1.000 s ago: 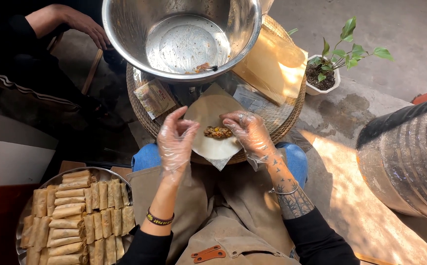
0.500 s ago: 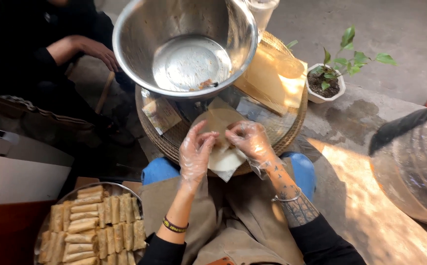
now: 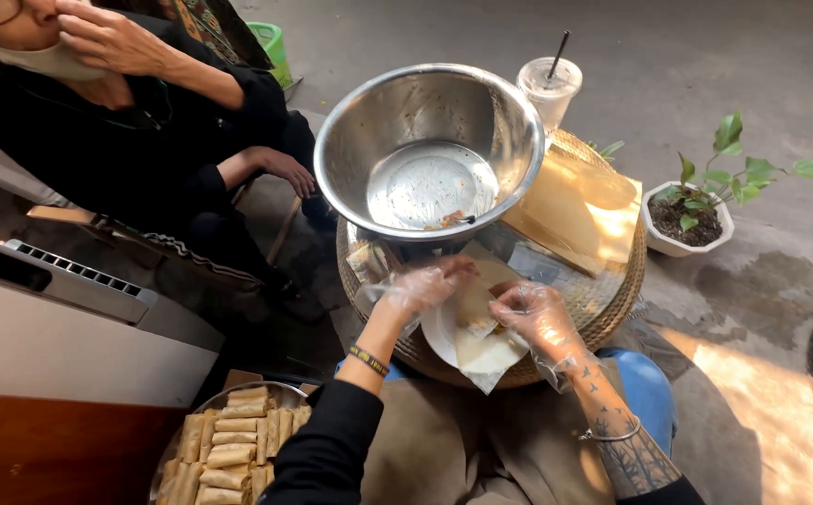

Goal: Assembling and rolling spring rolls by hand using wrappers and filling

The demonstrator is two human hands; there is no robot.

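A thin pale wrapper (image 3: 477, 348) lies on a white plate (image 3: 436, 339) on a round woven tray (image 3: 612, 299). Both my hands wear clear plastic gloves. My left hand (image 3: 422, 286) pinches the wrapper's far left edge and folds it over. My right hand (image 3: 535, 316) holds the right side of the wrapper around a small lump of brown filling (image 3: 477, 324). Just beyond my hands stands a large steel bowl (image 3: 430, 150), nearly empty, with a few scraps of filling inside.
A stack of wrappers in plastic (image 3: 579, 208) lies on the tray's right. A lidded cup with a straw (image 3: 549, 89) stands behind. A pan of rolled spring rolls (image 3: 229, 449) sits at lower left. A person in black (image 3: 135, 140) sits at left. A potted plant (image 3: 696, 210) is at right.
The view has tilted up and left, showing the seated person. My hands have folded the flat wrapper up around the filling, left hand moving over its far edge.
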